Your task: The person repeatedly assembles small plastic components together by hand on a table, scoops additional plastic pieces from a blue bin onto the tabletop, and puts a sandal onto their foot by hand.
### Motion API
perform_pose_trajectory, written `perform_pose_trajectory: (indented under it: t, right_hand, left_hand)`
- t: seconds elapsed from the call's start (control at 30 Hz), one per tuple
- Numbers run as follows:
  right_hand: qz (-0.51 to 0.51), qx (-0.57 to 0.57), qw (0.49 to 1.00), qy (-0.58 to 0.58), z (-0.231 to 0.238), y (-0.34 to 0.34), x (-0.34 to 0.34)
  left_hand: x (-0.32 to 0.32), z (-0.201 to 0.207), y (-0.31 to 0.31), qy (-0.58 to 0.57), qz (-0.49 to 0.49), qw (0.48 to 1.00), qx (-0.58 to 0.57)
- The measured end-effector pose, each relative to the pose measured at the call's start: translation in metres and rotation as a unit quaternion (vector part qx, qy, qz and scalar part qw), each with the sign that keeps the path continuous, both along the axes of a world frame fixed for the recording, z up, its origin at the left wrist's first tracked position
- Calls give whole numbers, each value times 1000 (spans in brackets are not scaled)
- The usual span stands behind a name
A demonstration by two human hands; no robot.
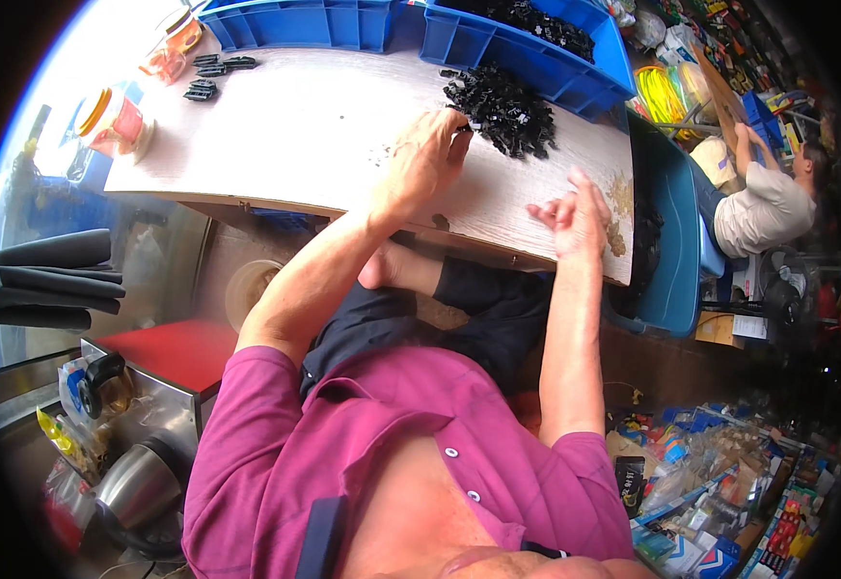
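Note:
A heap of small black plastic parts (502, 111) lies on the pale tabletop, with a few light bits among them. My left hand (430, 154) is at the heap's left edge, fingertips bent together in a pinch; whatever is between them is hidden by the fingers and the dark parts behind. Over the table's right front area, my right hand (575, 217) hovers apart from the heap. Its fingers are spread, some half curled, and no object shows in them. Several dark, ridged pieces (213, 72) lie in small groups at the table's far left.
A blue crate (527, 58) holding more black parts stands behind the heap, beside another blue crate (295, 24). A jar (112, 121) stands at the left end. Right of the table are a teal bin (671, 241) and a seated person (763, 207).

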State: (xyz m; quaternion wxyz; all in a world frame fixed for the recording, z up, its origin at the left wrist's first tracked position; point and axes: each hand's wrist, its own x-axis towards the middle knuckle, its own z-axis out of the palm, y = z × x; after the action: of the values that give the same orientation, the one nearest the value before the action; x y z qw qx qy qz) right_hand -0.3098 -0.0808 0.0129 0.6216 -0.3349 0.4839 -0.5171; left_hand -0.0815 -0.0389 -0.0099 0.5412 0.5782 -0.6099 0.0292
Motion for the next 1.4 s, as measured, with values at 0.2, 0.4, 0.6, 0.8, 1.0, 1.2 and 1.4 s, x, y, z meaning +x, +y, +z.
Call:
perform_pose_trajectory:
  t: [0.2,0.4,0.6,0.8,1.0,1.2,1.4]
  right_hand:
    - [169,-48,984,-20,-1,13,46]
    - [181,-70,980,44,-4,14,73]
    - [203,-117,971,55,-16,13,68]
    - [185,-89,979,-21,-6,20,66]
    - [177,-82,981,6,-6,21,77]
    - [157,-90,983,24,-2,23,79]
    - [158,-90,983,28,-2,24,84]
  left_hand:
    - [-7,6,14,11,-34,999,-4]
    - [-11,9,15,8,-53,996,75]
    - [5,15,34,24,-88,990,110]
    - [195,-1,44,-110,291,950,12]
    - [349,-25,73,-224,365,888,166]
    - [280,-11,70,-233,258,931,110]
    - [239,-13,67,-280,144,942,116]
